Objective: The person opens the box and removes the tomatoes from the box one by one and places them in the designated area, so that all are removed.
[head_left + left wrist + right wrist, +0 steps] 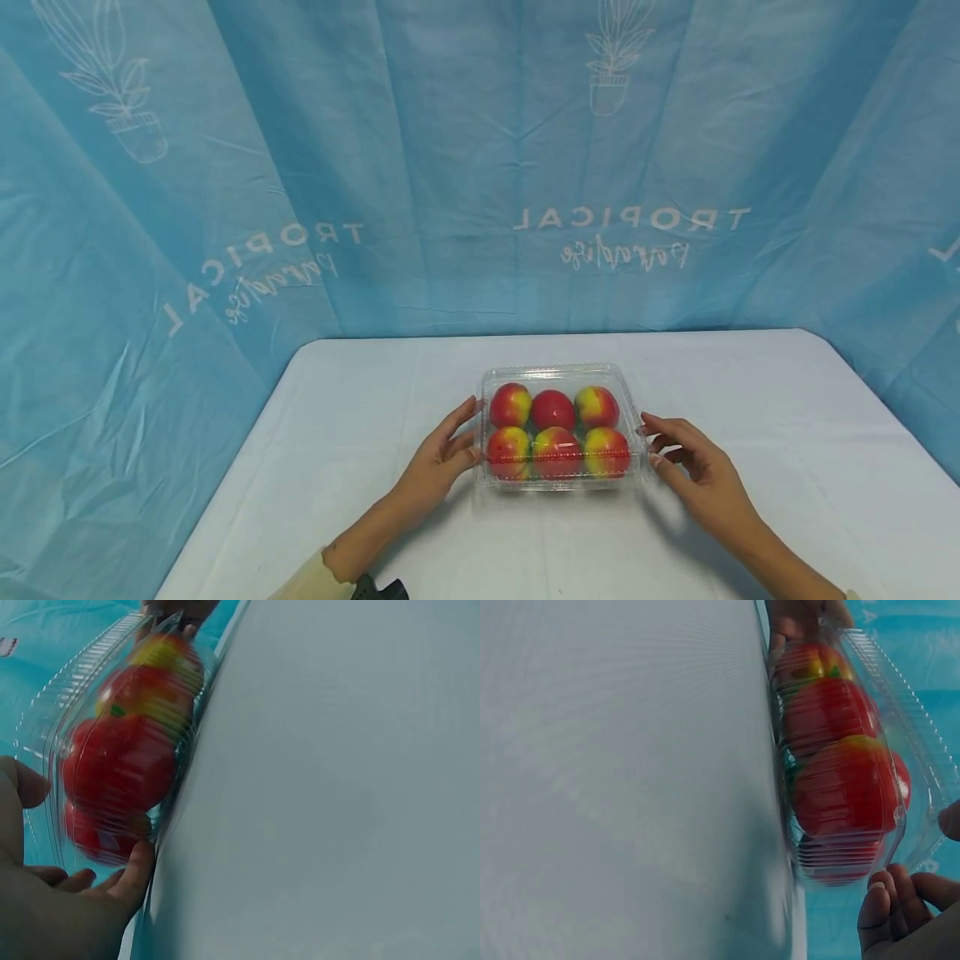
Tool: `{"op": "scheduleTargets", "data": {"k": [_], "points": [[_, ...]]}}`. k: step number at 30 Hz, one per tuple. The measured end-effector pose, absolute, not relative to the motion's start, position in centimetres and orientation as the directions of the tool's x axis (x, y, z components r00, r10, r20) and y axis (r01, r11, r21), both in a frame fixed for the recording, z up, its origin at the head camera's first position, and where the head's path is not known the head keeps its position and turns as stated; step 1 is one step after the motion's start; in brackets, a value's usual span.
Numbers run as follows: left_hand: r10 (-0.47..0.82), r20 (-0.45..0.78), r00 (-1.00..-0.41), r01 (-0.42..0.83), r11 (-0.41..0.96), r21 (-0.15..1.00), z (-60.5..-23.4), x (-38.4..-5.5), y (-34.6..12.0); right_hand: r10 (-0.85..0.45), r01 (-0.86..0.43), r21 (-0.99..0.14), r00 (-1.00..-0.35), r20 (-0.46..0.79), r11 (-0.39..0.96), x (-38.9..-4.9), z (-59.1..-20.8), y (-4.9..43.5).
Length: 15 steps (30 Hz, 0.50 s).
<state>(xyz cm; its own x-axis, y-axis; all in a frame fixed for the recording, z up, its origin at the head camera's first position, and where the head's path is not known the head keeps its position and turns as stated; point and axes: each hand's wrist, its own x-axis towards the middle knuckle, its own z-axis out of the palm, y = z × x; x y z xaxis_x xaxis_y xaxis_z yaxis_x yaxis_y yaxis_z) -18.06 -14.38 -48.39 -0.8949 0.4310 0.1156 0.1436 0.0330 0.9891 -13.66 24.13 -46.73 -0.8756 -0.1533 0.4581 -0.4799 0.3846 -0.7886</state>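
A clear plastic clamshell container (553, 377) rests on the white table, holding several round red-and-yellow fruits (553, 410) in two rows. They look like apples or peaches. My left hand (433, 467) holds the container's left side, thumb near the front and fingers farther back. On the opposite side, the thumb and fingers of my right hand (701, 475) grip the right edge. Both wrist views show the ribbed clear lid (900, 690) over the fruits. Through the glossy plastic I cannot tell whether the lid is fully closed.
The white table (360, 400) extends around the container. Behind and beside it hangs a blue curtain (450, 167) with white lettering and potted-plant drawings. A dark band (378, 588) is on the left wrist.
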Motion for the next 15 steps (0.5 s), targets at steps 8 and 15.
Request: {"op": "scheduleTargets", "data": {"k": [8, 15], "points": [[0.314, 0.151, -0.937, 0.223, 0.208, 0.953, -47.8, -16.9, -13.9, -0.168, -0.475, -0.807, -0.880, 0.445, 0.352, -13.7, -46.9, 24.2], [0.353, 0.180, -0.918, 0.259, 0.193, 0.946, -47.8, -16.6, -14.0, -0.192, -0.492, -0.812, -0.871, 0.453, 0.315, -13.8, -47.2, 24.3]]}}
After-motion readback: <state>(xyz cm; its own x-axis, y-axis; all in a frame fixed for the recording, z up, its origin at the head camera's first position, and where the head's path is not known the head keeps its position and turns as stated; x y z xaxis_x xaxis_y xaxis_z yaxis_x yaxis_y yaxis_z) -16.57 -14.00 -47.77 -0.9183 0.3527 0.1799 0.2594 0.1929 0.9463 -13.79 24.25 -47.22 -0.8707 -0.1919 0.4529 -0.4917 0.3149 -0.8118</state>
